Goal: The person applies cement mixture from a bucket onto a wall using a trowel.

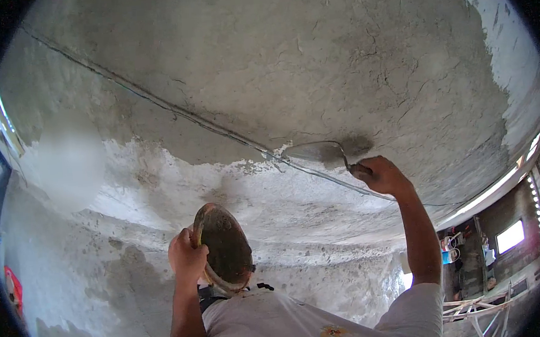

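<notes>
My left hand [187, 255] is closed on the rim of a round, shallow pan [226, 248], tilted, with grey residue inside. On the other side, my right hand [383, 175] wraps round the handle of a pointed trowel [311, 150]. Its blade lies against the grey plaster [313, 61], right by the edge where the wet plaster meets the paler surface [253, 191]. A thin double cable [218, 129] runs diagonally over the surface and passes close under the trowel blade.
Metal framework [488, 306] stands at the lower right, below a bright window opening [510, 236]. A white bare strip [499, 15] borders the plaster at the upper right. Something red [13, 289] shows at the far left edge.
</notes>
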{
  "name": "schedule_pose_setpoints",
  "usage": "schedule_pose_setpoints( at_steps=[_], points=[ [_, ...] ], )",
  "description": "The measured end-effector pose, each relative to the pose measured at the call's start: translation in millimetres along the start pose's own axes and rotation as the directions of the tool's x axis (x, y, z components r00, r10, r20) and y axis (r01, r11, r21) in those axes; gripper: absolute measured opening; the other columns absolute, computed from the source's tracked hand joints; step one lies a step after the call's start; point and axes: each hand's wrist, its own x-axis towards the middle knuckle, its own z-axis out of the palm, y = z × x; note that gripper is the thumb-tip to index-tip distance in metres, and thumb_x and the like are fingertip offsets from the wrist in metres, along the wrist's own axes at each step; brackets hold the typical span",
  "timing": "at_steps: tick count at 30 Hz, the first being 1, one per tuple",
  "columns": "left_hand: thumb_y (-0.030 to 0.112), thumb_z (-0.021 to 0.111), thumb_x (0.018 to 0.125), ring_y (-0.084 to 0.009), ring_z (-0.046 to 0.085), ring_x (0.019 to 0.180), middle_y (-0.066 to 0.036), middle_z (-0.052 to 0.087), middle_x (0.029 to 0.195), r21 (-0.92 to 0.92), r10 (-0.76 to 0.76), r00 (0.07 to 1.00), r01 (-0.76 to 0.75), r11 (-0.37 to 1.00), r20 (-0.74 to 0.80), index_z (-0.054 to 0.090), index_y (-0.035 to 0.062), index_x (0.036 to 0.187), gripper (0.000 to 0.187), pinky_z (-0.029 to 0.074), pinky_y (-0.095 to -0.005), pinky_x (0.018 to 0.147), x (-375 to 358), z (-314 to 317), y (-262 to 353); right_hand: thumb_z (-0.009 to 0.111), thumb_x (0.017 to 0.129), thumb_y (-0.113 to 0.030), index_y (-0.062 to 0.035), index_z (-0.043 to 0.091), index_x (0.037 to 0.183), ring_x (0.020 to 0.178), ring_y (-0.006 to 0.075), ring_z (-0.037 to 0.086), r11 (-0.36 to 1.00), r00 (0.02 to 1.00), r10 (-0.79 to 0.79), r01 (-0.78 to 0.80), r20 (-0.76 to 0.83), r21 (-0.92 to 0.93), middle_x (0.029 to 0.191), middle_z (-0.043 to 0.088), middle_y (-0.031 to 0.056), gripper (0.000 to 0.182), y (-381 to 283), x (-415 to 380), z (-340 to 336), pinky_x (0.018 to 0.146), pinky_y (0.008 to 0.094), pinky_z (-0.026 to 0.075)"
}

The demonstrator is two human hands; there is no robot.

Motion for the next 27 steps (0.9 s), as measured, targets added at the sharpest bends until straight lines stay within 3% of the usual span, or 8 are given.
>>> schedule_pose_setpoints(
  at_steps=[6, 11, 17, 21, 23, 25, 26, 27],
  points=[
    [0.01, 0.071, 0.061, -0.0405, 0.062, 0.079, -0.017, 0.064, 0.079, -0.05, -0.004, 0.999, 0.002, 0.999, -0.042, 0.059, 0.0027, 0.082, 0.025, 0.048, -0.0489, 0.071, -4, -2, -4, 0.071, 0.092, -0.029, -0.0041, 0.073, 0.088, 0.077, 0.0377, 0.07, 0.988, 0.989, 0.15, -0.149, 0.01, -0.035, 0.085, 0.072, 0.0195, 0.026, 4, -49, 0, 0.07, 0.0452, 0.054],
    [0.009, 0.07, 0.062, -0.0411, 0.064, 0.08, -0.018, 0.066, 0.08, -0.024, -0.027, 0.999, 0.026, 0.999, -0.029, 0.061, 0.0006, 0.087, 0.028, 0.05, -0.0463, 0.072, -16, -13, 25, 0.076, 0.086, -0.016, -0.0016, 0.071, 0.096, 0.07, 0.0371, 0.067, 0.994, 0.995, -0.025, 0.035, -0.095, 0.103, 0.08, 0.068, 0.0203, 0.018, -22, -27, -17, 0.065, 0.0414, 0.05],
    [0.005, 0.068, 0.063, -0.0372, 0.066, 0.078, -0.018, 0.067, 0.084, 0.093, 0.015, 1.0, -0.015, 0.996, 0.004, 0.061, -0.0008, 0.091, 0.029, 0.05, -0.0446, 0.071, -12, -8, 8, 0.074, 0.088, -0.019, -0.0023, 0.071, 0.099, 0.074, 0.0388, 0.067, 0.972, 0.947, -0.218, 0.232, -0.236, 0.032, 0.081, 0.069, 0.0197, 0.02, -23, 24, 16, 0.069, 0.0456, 0.052],
    [0.004, 0.068, 0.063, -0.0337, 0.066, 0.077, -0.017, 0.067, 0.086, -0.056, -0.035, 0.999, 0.037, 0.998, 0.037, 0.06, -0.0004, 0.091, 0.029, 0.05, -0.043, 0.07, -13, -5, -9, 0.073, 0.087, -0.027, -0.0037, 0.07, 0.092, 0.079, 0.0404, 0.066, 0.996, 0.997, 0.002, 0.005, -0.075, 0.087, 0.084, 0.07, 0.0202, 0.024, 7, 3, 29, 0.073, 0.0514, 0.053],
    [0.002, 0.069, 0.064, -0.0315, 0.067, 0.078, -0.016, 0.066, 0.085, -0.167, -0.12, 0.99, 0.13, 0.977, 0.068, 0.058, -0.0003, 0.09, 0.029, 0.051, -0.0408, 0.071, -20, -10, 13, 0.073, 0.088, -0.035, -0.0064, 0.072, 0.09, 0.079, 0.0401, 0.068, 0.996, 0.999, 0.023, -0.027, -0.045, -0.087, 0.083, 0.071, 0.0187, 0.029, 34, -23, 39, 0.072, 0.051, 0.054],
    [0.002, 0.069, 0.064, -0.0313, 0.067, 0.079, -0.016, 0.066, 0.085, -0.177, -0.053, 0.998, 0.058, 0.983, 0.033, 0.058, -0.0004, 0.09, 0.028, 0.052, -0.0401, 0.072, -22, -6, 6, 0.072, 0.089, -0.041, -0.009, 0.073, 0.086, 0.079, 0.0399, 0.07, 0.989, 0.995, 0.083, -0.089, -0.061, -0.118, 0.081, 0.072, 0.0164, 0.032, 52, -52, 50, 0.071, 0.0514, 0.054],
    [0.002, 0.068, 0.065, -0.0311, 0.067, 0.079, -0.016, 0.066, 0.085, -0.188, 0.015, 1.0, -0.015, 0.982, 0.001, 0.058, -0.0005, 0.091, 0.028, 0.052, -0.0393, 0.072, -23, -6, 4, 0.073, 0.088, -0.04, -0.0102, 0.073, 0.086, 0.078, 0.0398, 0.071, 0.986, 0.986, 0.137, -0.145, -0.097, -0.086, 0.08, 0.073, 0.014, 0.03, 52, -68, 51, 0.071, 0.0516, 0.055],
    [0.003, 0.068, 0.065, -0.0318, 0.067, 0.08, -0.016, 0.066, 0.086, -0.228, -0.084, 0.996, 0.09, 0.97, 0.033, 0.059, -0.0005, 0.092, 0.029, 0.053, -0.0396, 0.074, -25, -7, 17, 0.074, 0.087, -0.037, -0.0104, 0.073, 0.089, 0.08, 0.0391, 0.071, 0.994, 0.979, 0.088, -0.074, -0.183, 0.084, 0.085, 0.074, 0.013, 0.026, 46, -87, 46, 0.07, 0.0501, 0.055]
  ],
)
